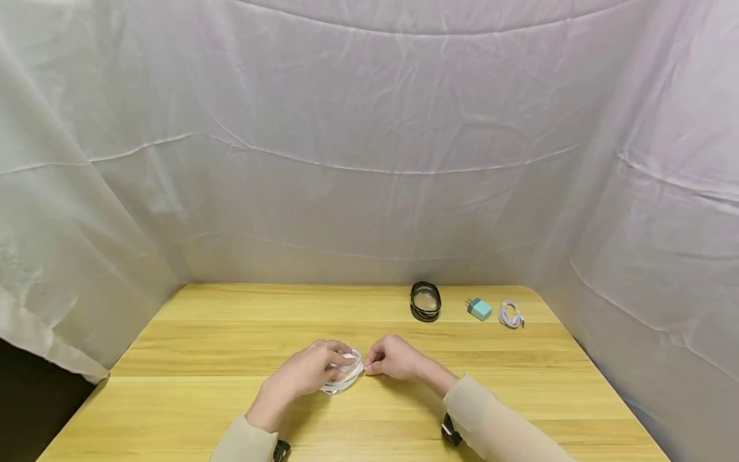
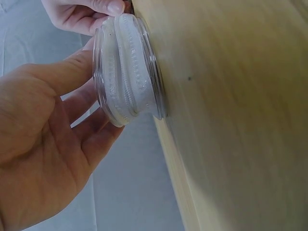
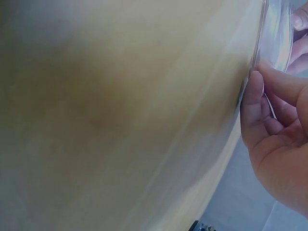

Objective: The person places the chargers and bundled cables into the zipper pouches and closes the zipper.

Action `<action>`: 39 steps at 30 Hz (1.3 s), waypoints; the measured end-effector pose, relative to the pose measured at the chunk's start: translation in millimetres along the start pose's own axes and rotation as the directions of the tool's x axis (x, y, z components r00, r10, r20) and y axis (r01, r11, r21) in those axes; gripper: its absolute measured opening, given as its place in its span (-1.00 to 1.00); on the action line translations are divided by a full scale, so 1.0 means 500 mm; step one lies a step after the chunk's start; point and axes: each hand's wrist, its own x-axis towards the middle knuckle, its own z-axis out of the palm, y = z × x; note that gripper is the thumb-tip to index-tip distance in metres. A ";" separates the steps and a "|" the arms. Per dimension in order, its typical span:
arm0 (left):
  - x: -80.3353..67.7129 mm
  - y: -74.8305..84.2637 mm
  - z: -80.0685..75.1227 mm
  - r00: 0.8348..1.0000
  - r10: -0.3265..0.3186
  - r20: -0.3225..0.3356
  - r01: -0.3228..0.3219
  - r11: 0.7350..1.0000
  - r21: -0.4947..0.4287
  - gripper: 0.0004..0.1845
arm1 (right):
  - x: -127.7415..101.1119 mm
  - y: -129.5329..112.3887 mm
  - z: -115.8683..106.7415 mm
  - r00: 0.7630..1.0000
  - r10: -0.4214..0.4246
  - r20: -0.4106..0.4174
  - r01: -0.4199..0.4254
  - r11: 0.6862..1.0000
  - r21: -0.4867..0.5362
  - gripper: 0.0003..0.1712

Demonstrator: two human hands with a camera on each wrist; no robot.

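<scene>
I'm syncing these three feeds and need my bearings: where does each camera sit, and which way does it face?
Head: worn on the head, facing forward and down at the wooden table; both forearms, left hand and right hand show at a clear round case.
Left wrist: looks along the left palm at the case, which the thumb touches.
Right wrist: faces the blurred tabletop; right fingers at the case rim.
Shared: the case appears in all three views.

Clear round case (image 1: 345,375) with white coiled cable inside, seen through transparent walls. Flat on yellow wooden bench (image 1: 231,333), near front centre. Lid seated on top, ribbed rim visible in left wrist view. Held from left side by left hand (image 1: 303,372); touched at right edge by right hand (image 1: 392,358).
</scene>
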 end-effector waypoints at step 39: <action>0.005 -0.015 -0.008 0.999 0.032 -0.034 -0.032 0.999 -0.019 -0.70 | 0.043 -0.007 0.009 0.990 0.021 -0.141 -0.024 1.000 -0.019 -0.94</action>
